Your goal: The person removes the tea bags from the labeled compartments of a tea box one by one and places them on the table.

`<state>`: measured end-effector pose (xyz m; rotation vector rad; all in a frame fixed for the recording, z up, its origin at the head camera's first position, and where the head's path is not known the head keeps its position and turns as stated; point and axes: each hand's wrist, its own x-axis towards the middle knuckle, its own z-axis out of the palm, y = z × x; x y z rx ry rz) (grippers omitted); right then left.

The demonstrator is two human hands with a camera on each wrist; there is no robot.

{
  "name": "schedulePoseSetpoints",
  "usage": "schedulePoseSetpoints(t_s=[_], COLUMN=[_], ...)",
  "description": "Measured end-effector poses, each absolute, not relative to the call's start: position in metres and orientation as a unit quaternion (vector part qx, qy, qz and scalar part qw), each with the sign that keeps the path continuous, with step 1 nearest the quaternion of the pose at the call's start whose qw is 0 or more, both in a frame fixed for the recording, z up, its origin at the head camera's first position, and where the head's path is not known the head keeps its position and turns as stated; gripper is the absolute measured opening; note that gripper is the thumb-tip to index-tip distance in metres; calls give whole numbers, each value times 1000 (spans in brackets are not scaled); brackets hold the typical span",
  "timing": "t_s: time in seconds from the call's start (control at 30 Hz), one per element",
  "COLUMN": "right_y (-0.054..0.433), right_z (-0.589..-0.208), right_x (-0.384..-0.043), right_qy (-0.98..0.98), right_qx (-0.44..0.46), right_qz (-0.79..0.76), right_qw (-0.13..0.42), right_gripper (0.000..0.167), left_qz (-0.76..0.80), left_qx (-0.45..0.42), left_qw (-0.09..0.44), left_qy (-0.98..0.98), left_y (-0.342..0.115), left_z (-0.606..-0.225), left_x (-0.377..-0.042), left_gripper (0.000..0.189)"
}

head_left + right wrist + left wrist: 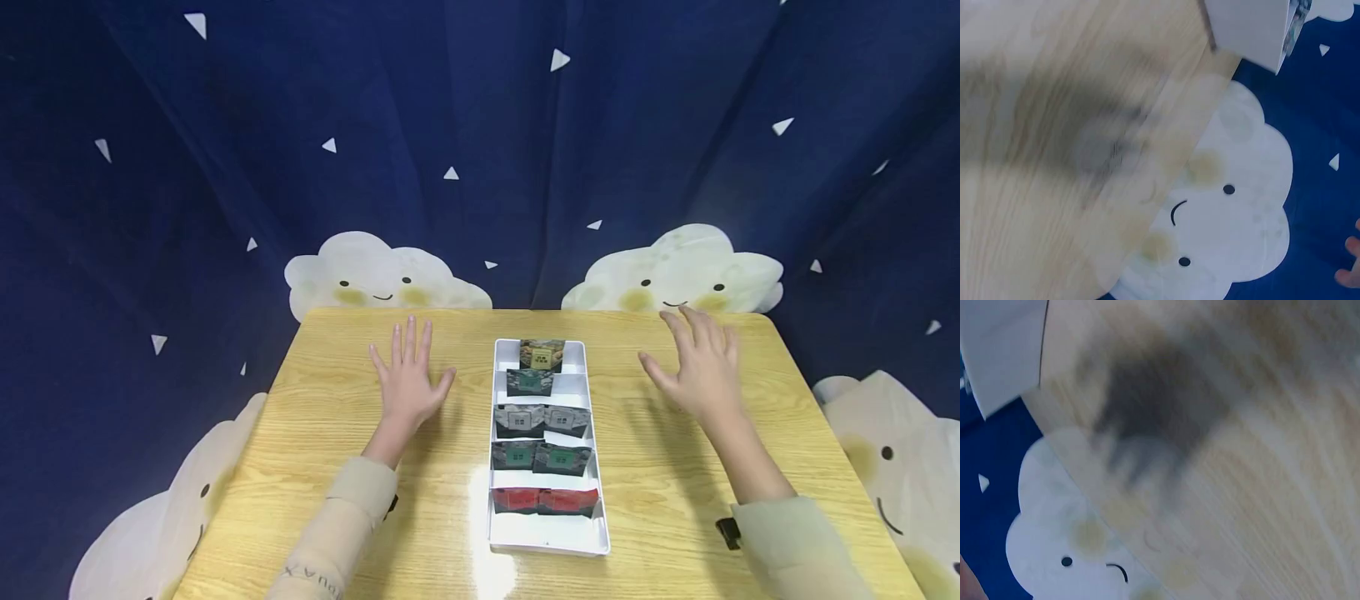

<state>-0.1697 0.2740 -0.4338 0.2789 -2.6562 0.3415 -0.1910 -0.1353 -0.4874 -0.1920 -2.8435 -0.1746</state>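
The left hand (pixel 406 390) and right hand (pixel 703 379), fingers spread wide, hover on either side of a white tray (pixel 543 533) holding small packets (pixel 567 501) on a wooden table (pixel 315 433).

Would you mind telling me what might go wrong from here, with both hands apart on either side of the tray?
The white, rectangular, divided tray might slide on the yellowish wood-grain table if bumped, since neither the left hand nor the right hand steadies it. The two flat red packets sit tightly side by side, so picking one might drag the other.
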Motion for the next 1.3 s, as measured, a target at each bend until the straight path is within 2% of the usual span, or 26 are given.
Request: schedulePoseSetpoints(t_s=[0.13, 0.3, 0.43, 0.7, 1.03, 1.3], right_y=[261, 244, 231, 207, 187, 182], right_z=[-439, -453, -465, -486, -514, -529], right_x=[-158, -142, -128, -100, -79, -72], right_qy=[-932, -912, -903, -893, -894, -891], right_qx=[152, 211, 265, 357, 398, 411], right_qz=[124, 134, 125, 107, 100, 109], right_qw=[304, 326, 314, 254, 182, 160], right_gripper=[65, 63, 58, 51, 42, 36], left_qz=[-67, -67, -61, -51, -31, -45], left_qx=[-90, -122, -141, -163, -168, -163], left_qw=[156, 142, 128, 103, 80, 51], left_qy=[-981, -980, -980, -980, -982, -984], left_y=[-125, -108, -98, -86, -81, -76], left_z=[-497, -509, -518, -530, -539, -541], left_x=[-177, -155, -140, -119, -108, -107], left_gripper=[85, 83, 84, 86, 86, 86])
